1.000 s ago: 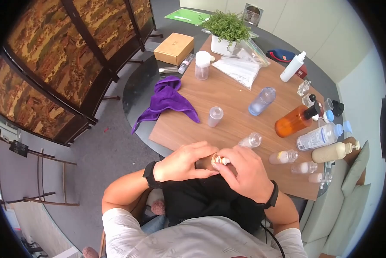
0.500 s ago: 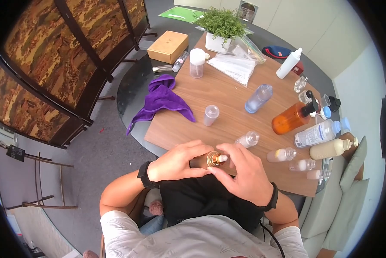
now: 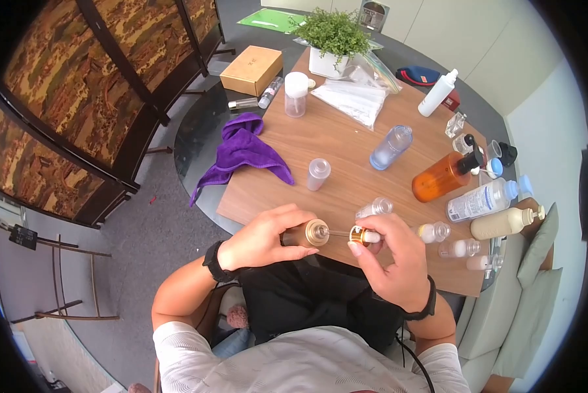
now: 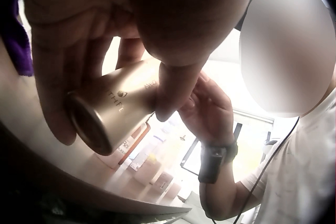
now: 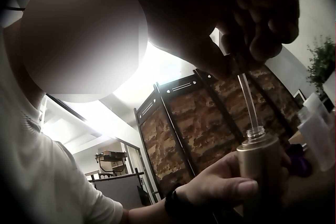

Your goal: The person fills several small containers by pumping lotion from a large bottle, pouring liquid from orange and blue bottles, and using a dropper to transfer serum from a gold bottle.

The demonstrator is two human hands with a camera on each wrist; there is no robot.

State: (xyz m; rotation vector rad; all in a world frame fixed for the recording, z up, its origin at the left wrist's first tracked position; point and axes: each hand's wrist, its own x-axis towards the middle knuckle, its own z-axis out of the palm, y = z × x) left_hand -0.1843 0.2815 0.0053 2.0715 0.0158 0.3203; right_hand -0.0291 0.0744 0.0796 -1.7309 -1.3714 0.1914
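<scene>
My left hand (image 3: 258,241) grips a gold dropper bottle (image 3: 298,235) above my lap, at the table's near edge. Its threaded neck is uncovered and faces right. Small lettering shows on the bottle's side in the left wrist view. Between thumb and fingers, my right hand (image 3: 399,265) pinches the dropper cap (image 3: 357,235), which has a shiny gold collar and a white bulb. The clear glass pipette (image 5: 247,98) runs from the cap down to the bottle's mouth, its lower end right at the neck. Beyond the hands stands a small clear bottle (image 3: 318,174).
Several bottles lie along the table's right side, among them an amber pump bottle (image 3: 441,179) and a cream pump bottle (image 3: 503,224). A purple cloth (image 3: 248,154) drapes over the left edge. Farther back are a potted plant (image 3: 330,39), white sheets (image 3: 353,101) and a cardboard box (image 3: 253,69).
The right hand has drawn the dropper cap off the bottle and moved right, baring the pipette and neck. The left hand has shifted slightly left with the bottle.
</scene>
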